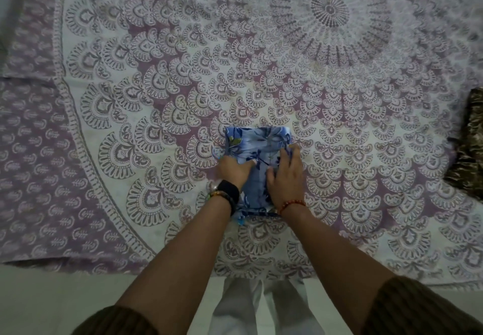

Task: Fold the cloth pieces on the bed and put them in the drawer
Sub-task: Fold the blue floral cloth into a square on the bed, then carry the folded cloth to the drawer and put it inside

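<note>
A blue floral cloth [257,149], folded into a narrow stack, lies on the bed [339,99] near its front edge, on a purple-and-white mandala sheet. Both hands are on it. The left hand [235,170] sits at the cloth's left edge with its fingers curled into the fabric, gripping a fold. The right hand [286,175] lies flat on the right half, fingers straight and spread, pressing the cloth down; its grip is open. The left wrist wears a black watch [228,195] and beads, the right a red bead bracelet [291,205]. A dark patterned cloth [467,146] lies well apart at the bed's right edge.
</note>
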